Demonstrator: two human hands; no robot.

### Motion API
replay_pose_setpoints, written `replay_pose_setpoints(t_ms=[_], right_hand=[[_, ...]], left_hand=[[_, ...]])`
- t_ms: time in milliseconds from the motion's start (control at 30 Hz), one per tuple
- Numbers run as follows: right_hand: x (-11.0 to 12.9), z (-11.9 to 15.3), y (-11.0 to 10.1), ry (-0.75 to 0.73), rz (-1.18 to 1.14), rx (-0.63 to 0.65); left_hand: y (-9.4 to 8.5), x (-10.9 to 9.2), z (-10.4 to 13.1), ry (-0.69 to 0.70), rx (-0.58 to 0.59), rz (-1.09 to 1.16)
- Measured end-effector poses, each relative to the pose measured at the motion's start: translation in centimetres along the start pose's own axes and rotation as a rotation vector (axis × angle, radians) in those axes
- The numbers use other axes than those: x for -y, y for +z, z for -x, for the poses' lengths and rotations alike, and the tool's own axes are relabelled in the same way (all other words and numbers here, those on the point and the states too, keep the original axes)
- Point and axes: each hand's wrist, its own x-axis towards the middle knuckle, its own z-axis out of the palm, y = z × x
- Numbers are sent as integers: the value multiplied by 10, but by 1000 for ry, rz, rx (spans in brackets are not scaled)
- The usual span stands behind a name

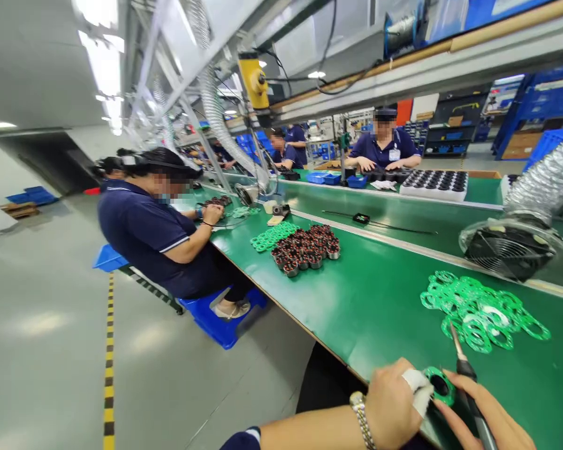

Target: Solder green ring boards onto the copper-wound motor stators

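Near the bottom right, my left hand (394, 400), with a metal watch at the wrist, is closed around a white cloth or tissue (419, 390). Its fingers press beside a part with a green ring (443, 389) and a dark centre. My right hand (485, 412) pinches that part from the other side. A soldering iron (466, 369) with a dark grip also rests in my right hand, its thin tip pointing up and away. Beyond my hands lies a loose pile of flat green rings (483, 306).
Copper-wound motor parts (304, 247) and more green rings (272, 236) sit further along the green table (366, 294). A fan (507, 247) with a silver duct stands at right. A seated person (145, 225) works at left; another person (385, 147) sits opposite.
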Motion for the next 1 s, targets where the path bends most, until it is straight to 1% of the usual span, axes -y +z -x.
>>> replay_pose_setpoints(t_ms=[33,100,200,233,300,367,400,467,567,633,767,833,900,933,1000], right_hand=[[7,-2,-4,7,-13,-16],[19,-7,-10,18,-48,-5],[28,-12,-14,64,-109,63],[28,-13,-15,82,-130,78],[27,-15,-18,102,-188,119],[24,-18,-23,109,-257,189],[23,-20,-25,111,-286,225],[23,-22,-29,115,-316,266],[25,-22,-30,103,-290,250],[28,-21,-29,91,-265,228],[32,-22,-27,88,-259,196],[33,-23,-27,85,-261,183],[33,-23,-27,85,-265,180],[33,-23,-27,88,-268,181],[32,-22,-27,92,-276,186]], left_hand=[[-1,0,6,61,3,-11],[-6,2,16,169,13,-52],[-20,5,20,264,76,-130],[-26,6,18,256,102,-107],[-36,8,13,229,142,47],[-42,11,7,152,114,178],[-44,13,5,126,88,191],[-42,18,2,129,40,108],[-36,26,-2,255,7,-81],[-34,29,-6,357,-4,-155],[-38,35,-16,558,26,-213],[-42,38,-21,624,57,-219],[-46,40,-25,638,109,-194],[-48,39,-27,614,149,-171],[-50,35,-31,490,246,-101]])
